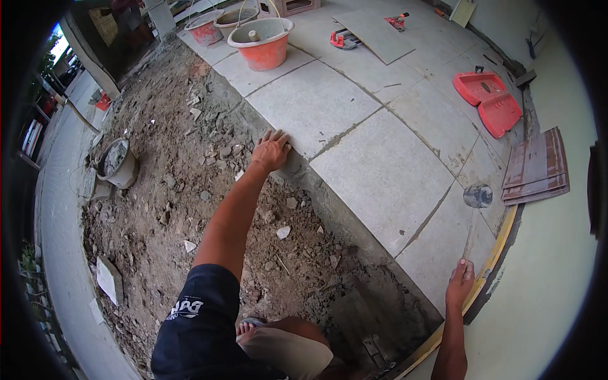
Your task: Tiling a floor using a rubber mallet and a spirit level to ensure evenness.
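Right grip: fingers wrapped around the lower end of a slim, pale, straight handle belonging to a mallet. Mallet head: dark, rounded, greyish on its face, located over the tiles near the yellow strip; contact with the surface below cannot be determined from this angle. Left grip: empty, palm down, fingers slightly spread, placed at the edge of a floor tile beside the rough mortar border.

Tiles: large, square-cornered, light grey, matt, with smears along dark, uneven joints. Adjoining ground: loose brown soil, lumpy, mixed with stones and angular white fragments. A round, cement-stained bucket stands on the soil, containing grey material.

On the tiled floor: a tapered red bucket with a grey-coated rim; a loose, flat rectangular tile, with a red-and-black tool at its left edge; an unfolded red case with moulded halves; and a stack of flat brown sheets against the pale, smooth wall.
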Demonstrator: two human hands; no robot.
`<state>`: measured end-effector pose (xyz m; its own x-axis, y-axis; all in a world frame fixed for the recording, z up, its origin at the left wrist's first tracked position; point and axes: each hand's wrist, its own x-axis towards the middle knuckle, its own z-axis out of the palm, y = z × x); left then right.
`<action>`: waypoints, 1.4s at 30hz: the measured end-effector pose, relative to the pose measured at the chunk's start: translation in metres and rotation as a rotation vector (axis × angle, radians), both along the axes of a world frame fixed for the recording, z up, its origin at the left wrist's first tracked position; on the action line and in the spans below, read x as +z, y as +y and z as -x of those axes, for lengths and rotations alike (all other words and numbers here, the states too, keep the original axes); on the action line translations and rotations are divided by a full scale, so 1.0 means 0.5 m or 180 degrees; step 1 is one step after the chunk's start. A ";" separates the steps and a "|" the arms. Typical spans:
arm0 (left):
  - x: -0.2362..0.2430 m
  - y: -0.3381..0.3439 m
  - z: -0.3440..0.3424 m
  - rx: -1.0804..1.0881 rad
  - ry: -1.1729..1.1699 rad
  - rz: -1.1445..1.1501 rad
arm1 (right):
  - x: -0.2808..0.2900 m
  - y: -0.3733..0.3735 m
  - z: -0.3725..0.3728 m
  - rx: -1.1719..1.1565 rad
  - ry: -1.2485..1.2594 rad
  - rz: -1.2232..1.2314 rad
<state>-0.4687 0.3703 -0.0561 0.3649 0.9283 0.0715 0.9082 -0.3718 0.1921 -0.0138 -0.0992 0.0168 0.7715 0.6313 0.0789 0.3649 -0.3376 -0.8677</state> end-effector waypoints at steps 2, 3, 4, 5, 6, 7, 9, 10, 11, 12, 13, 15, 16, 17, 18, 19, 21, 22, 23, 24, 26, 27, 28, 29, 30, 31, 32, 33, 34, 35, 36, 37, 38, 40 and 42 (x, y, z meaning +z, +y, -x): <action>-0.011 0.009 -0.004 -0.0347 -0.0016 0.0125 | 0.062 0.062 0.061 0.0370 0.0441 -0.0257; -0.013 0.012 0.000 -0.0379 -0.0148 0.0182 | 0.090 0.114 0.105 0.0575 0.0563 -0.0207; -0.017 0.013 -0.001 -0.0396 -0.0174 0.0220 | 0.102 0.161 0.139 0.0798 0.0510 -0.0057; -0.021 0.012 -0.003 -0.0364 -0.0169 0.0226 | 0.110 0.209 0.170 0.1019 0.0464 0.0093; -0.019 0.008 0.027 -0.0257 -0.0102 0.0217 | 0.102 0.277 0.214 0.1279 0.0194 0.0251; -0.021 0.005 0.026 -0.0267 -0.0143 0.0242 | 0.106 0.333 0.253 0.1472 -0.0156 0.0425; -0.027 -0.003 0.025 -0.0241 -0.0081 0.0116 | 0.092 0.436 0.357 0.1575 -0.0115 0.0177; -0.020 0.001 0.018 -0.0245 -0.0110 0.0118 | 0.083 0.479 0.395 0.1608 -0.0030 -0.0061; -0.014 -0.002 0.014 -0.0256 -0.0061 0.0124 | 0.076 0.513 0.432 0.1656 0.0081 -0.0292; -0.013 -0.006 0.026 -0.0231 0.0022 0.0138 | 0.082 0.548 0.478 0.1660 -0.0137 -0.0479; -0.017 -0.004 0.027 -0.0239 -0.0030 0.0081 | 0.092 0.574 0.512 0.1635 -0.0380 -0.0670; -0.021 -0.009 0.011 -0.0207 -0.0101 0.0073 | 0.038 0.615 0.541 0.1622 -0.0573 -0.0500; -0.023 -0.011 0.000 -0.0190 -0.0172 0.0053 | -0.001 0.631 0.544 0.1593 -0.0769 -0.0340; -0.026 -0.011 -0.007 -0.0177 -0.0203 0.0043 | -0.043 0.645 0.542 0.1583 -0.0776 -0.0340; -0.030 -0.008 -0.009 -0.0194 -0.0211 0.0039 | -0.087 0.659 0.536 0.1550 -0.0993 0.0508; -0.035 -0.007 0.001 -0.0174 -0.0197 0.0021 | -0.097 0.668 0.548 0.1520 -0.1181 0.1356; -0.039 -0.007 0.013 -0.0154 -0.0180 0.0005 | -0.094 0.672 0.566 0.1454 -0.1101 0.1008; -0.038 -0.007 0.016 -0.0169 -0.0255 0.0043 | -0.087 0.673 0.575 0.1379 -0.1029 0.0661; -0.037 -0.008 0.017 -0.0192 -0.0332 0.0082 | -0.091 0.681 0.577 0.1373 -0.1025 0.0663; -0.036 -0.008 0.009 -0.0242 -0.0351 0.0084 | -0.091 0.688 0.570 0.1402 -0.1137 0.0919; -0.031 -0.008 0.001 -0.0217 -0.0537 0.0112 | -0.093 0.686 0.560 0.1349 -0.1254 0.1189; -0.037 -0.007 0.007 -0.0207 -0.0568 0.0108 | -0.089 0.696 0.571 0.1393 -0.1157 0.1337; -0.038 -0.006 0.008 -0.0298 -0.0599 0.0074 | -0.085 0.705 0.573 0.1406 -0.1069 0.1489; -0.037 -0.004 0.008 -0.0290 -0.0572 0.0080 | -0.085 0.716 0.569 0.1303 -0.1090 0.1471; -0.036 -0.008 0.007 -0.0249 -0.0533 0.0109 | -0.093 0.719 0.564 0.1425 -0.1102 0.1588; -0.035 -0.011 0.010 -0.0311 -0.0538 0.0119 | -0.092 0.715 0.570 0.1553 -0.1090 0.1722; -0.034 -0.013 0.011 -0.0293 -0.0545 0.0145 | -0.089 0.710 0.572 0.1495 -0.1077 0.1737; -0.029 -0.007 0.011 -0.0246 -0.0554 0.0140 | -0.070 0.716 0.577 0.1469 -0.0946 0.1599; -0.026 -0.004 0.011 -0.0270 -0.0559 0.0119 | -0.053 0.720 0.581 0.1450 -0.0816 0.1459; -0.024 -0.001 0.013 -0.0258 -0.0524 0.0161 | -0.045 0.718 0.585 0.1430 -0.0776 0.1339; -0.023 -0.004 0.016 -0.0240 -0.0485 0.0217 | -0.042 0.711 0.591 0.1420 -0.0776 0.1331; -0.022 -0.007 0.017 -0.0240 -0.0479 0.0208 | -0.039 0.705 0.598 0.1403 -0.0749 0.1018; -0.022 -0.011 0.017 -0.0238 -0.0509 0.0227 | -0.036 0.701 0.607 0.1395 -0.0717 0.0702; -0.018 -0.012 0.014 -0.0208 -0.0567 0.0236 | -0.046 0.700 0.607 0.1376 -0.0838 0.0643; -0.019 -0.013 0.002 -0.0220 -0.0522 0.0219 | -0.063 0.704 0.595 0.1340 -0.0956 0.0598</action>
<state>-0.4695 0.3639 -0.0658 0.4166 0.9062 0.0723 0.8355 -0.4130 0.3625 -0.3113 0.2530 -0.0146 0.4103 0.9049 0.1128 0.7242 -0.2482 -0.6433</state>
